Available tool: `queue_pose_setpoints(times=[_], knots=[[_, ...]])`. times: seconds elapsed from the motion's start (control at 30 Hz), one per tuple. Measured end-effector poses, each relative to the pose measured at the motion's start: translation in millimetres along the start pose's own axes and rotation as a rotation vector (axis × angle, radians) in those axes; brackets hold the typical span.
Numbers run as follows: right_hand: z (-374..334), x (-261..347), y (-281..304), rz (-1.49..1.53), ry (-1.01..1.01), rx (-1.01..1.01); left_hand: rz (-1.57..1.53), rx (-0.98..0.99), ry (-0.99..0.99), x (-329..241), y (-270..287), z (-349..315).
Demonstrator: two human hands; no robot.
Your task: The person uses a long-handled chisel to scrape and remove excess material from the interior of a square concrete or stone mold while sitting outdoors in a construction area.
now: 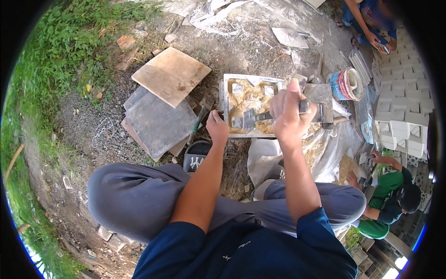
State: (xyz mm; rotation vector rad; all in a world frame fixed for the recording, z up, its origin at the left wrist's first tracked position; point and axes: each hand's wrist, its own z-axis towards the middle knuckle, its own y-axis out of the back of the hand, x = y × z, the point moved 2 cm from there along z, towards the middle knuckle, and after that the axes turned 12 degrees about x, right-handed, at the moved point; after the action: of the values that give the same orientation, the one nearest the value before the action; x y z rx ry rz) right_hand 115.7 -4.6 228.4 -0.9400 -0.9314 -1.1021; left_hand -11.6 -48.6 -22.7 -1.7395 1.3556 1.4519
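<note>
A square, light-rimmed mould lies on the ground before my knees. Sandy, yellowish mix fills it, with several small grey squares showing through. My right hand is wrapped round the handle of a trowel, whose dark flat blade rests over the mix in the lower middle of the mould. The handle's end sticks out by my thumb. At the mould's left edge, the curled fingers of my left hand grip the rim; the fingertips are partly hidden.
Left of the mould lie a wooden board and stacked grey slabs. A hammer-like tool leans there. To the right are a paint bucket, a white sack and stacked pale blocks. Two other people are at the right.
</note>
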Motion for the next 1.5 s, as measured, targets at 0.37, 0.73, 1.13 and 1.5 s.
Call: queue_pose_setpoints(times=[0.37,0.73,1.13,1.5], knots=[[-6.0,5.7,10.4,0.078,-0.028,-0.077,0.025,0.030,-0.008,-5.8,-5.4,-3.6],[-16.3,-13.5,12.9,-0.165,-0.050,0.000,0.020,-0.022,-0.038,-3.8,-2.8,-3.7],[-11.9,0.0,8.7,0.060,-0.059,-0.008,0.054,-0.010,-0.005,-3.6,2.2,-6.2],[-9.6,-5.7,11.0,-0.116,-0.058,0.063,0.001,0.017,0.013,-10.9,-2.2,-5.1]])
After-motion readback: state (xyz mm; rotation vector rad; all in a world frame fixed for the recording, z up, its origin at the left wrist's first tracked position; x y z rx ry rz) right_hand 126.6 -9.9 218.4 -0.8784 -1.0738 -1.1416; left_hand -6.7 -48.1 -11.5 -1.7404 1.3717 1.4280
